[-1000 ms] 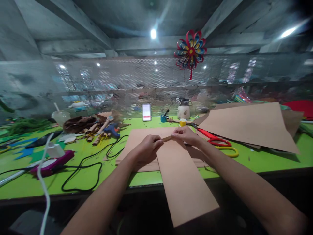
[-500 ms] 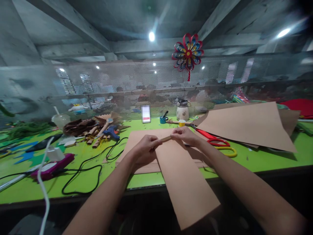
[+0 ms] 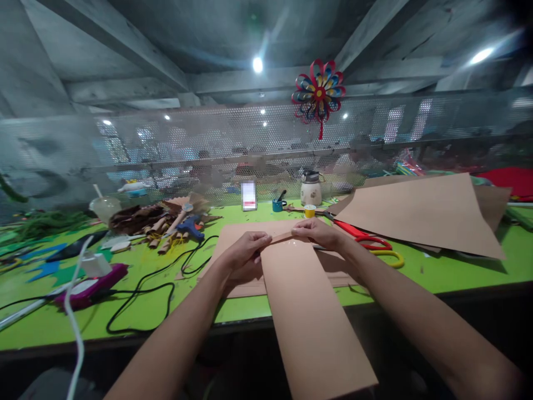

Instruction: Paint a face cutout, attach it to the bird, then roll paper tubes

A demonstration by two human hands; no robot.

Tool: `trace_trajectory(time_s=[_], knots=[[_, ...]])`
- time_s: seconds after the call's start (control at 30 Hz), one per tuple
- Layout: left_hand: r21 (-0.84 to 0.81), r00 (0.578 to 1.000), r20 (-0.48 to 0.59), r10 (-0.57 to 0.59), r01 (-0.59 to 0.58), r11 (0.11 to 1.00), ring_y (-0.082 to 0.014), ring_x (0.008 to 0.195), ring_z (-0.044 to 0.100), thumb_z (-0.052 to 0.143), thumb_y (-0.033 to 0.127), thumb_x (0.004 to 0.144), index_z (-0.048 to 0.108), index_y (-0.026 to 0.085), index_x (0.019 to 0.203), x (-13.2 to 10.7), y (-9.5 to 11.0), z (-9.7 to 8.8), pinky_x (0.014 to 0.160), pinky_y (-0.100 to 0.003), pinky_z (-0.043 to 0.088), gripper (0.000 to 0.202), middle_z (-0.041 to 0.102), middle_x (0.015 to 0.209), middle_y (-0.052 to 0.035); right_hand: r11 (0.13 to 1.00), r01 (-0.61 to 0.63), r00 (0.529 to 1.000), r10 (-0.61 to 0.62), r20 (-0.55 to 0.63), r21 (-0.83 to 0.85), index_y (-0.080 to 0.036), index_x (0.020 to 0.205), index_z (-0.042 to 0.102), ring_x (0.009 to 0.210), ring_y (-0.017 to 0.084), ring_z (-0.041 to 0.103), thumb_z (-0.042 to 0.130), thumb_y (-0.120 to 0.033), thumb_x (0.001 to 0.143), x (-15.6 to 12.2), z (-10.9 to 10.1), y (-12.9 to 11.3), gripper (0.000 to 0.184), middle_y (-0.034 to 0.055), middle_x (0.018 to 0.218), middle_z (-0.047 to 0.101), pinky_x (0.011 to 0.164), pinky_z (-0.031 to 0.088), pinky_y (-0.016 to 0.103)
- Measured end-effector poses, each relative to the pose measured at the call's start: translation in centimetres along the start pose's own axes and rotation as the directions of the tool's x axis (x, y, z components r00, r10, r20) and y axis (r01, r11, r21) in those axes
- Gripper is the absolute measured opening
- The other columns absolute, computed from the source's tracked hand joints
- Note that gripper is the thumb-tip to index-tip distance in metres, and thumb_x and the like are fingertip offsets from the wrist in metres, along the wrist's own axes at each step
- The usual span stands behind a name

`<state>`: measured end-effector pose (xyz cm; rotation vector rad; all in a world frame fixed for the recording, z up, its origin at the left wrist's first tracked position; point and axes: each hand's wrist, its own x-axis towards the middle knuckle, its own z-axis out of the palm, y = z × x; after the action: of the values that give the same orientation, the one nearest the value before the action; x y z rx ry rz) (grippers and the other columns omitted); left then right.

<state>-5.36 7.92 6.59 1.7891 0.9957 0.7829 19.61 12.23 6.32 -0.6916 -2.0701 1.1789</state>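
Note:
A long brown paper sheet (image 3: pixel 310 311) runs from the table toward me, its near end hanging past the table's front edge. At its far end the paper is folded into a narrow strip. My left hand (image 3: pixel 250 248) pinches the left end of that fold, and my right hand (image 3: pixel 314 231) pinches the right end. Small shiny spots show on the sheet just below the fold. Beneath lies a stack of brown paper (image 3: pixel 245 288), partly covered by the sheet and my hands. Scissors with red and yellow handles (image 3: pixel 385 255) lie beside my right forearm.
Large brown sheets (image 3: pixel 428 214) lie at right. Left are a blue glue gun (image 3: pixel 191 226), rolled paper pieces (image 3: pixel 160 236), a black cable (image 3: pixel 139 291) and a purple power strip (image 3: pixel 91 286). Behind stand a phone (image 3: pixel 249 194), a blue cup (image 3: pixel 277 205) and a jug (image 3: pixel 311 190).
The sheet has swung slightly left and its near end has dropped lower. The folded edge shows wider between my hands, and shiny spots are now visible below it.

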Motion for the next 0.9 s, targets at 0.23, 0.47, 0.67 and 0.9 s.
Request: trace_trajectory(time_s=[0.23, 0.47, 0.67, 0.9], knots=[[0.115, 1.0, 0.0, 0.002, -0.002, 0.993, -0.0087, 0.049, 0.037, 0.06, 0.047, 0.079, 0.053, 0.015, 0.064, 0.3, -0.8, 1.0, 0.049, -0.022, 0.028, 0.036, 0.044, 0.054, 0.0039, 0.988, -0.116, 0.985, 0.128, 0.115, -0.105, -0.012, 0.069, 0.064, 0.054, 0.009, 0.037, 0.067, -0.046, 0.072, 0.3, 0.8, 0.7, 0.034, -0.0031, 0.056, 0.046, 0.05, 0.027, 0.023], [0.236, 0.997, 0.016, 0.073, -0.075, 0.969, -0.0152, 0.068, 0.05, 0.057, 0.047, 0.078, 0.065, 0.014, 0.08, 0.7, -0.9, 1.3, 0.062, -0.025, 0.039, 0.034, 0.059, 0.074, -0.0038, 0.992, -0.095, 0.995, 0.097, 0.022, -0.085, -0.013, 0.067, 0.061, 0.053, 0.008, 0.038, 0.068, -0.05, 0.072, 0.2, 3.1, 1.1, 0.038, -0.0036, 0.057, 0.046, 0.049, 0.029, 0.022], [0.112, 1.0, 0.015, 0.013, -0.015, 0.994, -0.0113, 0.059, 0.043, 0.061, 0.046, 0.076, 0.061, 0.013, 0.074, 0.5, -0.6, 1.2, 0.054, -0.022, 0.033, 0.033, 0.051, 0.066, -0.0003, 0.974, -0.033, 0.995, 0.053, 0.083, -0.223, -0.013, 0.066, 0.06, 0.056, 0.009, 0.04, 0.064, -0.049, 0.075, 0.7, 2.4, 0.8, 0.037, -0.0018, 0.06, 0.049, 0.05, 0.03, 0.022], [-0.034, 0.981, -0.194, -0.027, 0.021, 0.999, -0.0111, 0.056, 0.045, 0.063, 0.046, 0.075, 0.06, 0.014, 0.077, 0.8, -0.6, 1.7, 0.05, -0.021, 0.032, 0.032, 0.053, 0.064, 0.0002, 0.987, -0.078, 0.997, 0.074, -0.033, -0.14, -0.015, 0.067, 0.058, 0.045, 0.007, 0.032, 0.06, -0.043, 0.077, 0.4, 1.2, 0.6, 0.029, -0.0064, 0.049, 0.041, 0.044, 0.022, 0.021]])
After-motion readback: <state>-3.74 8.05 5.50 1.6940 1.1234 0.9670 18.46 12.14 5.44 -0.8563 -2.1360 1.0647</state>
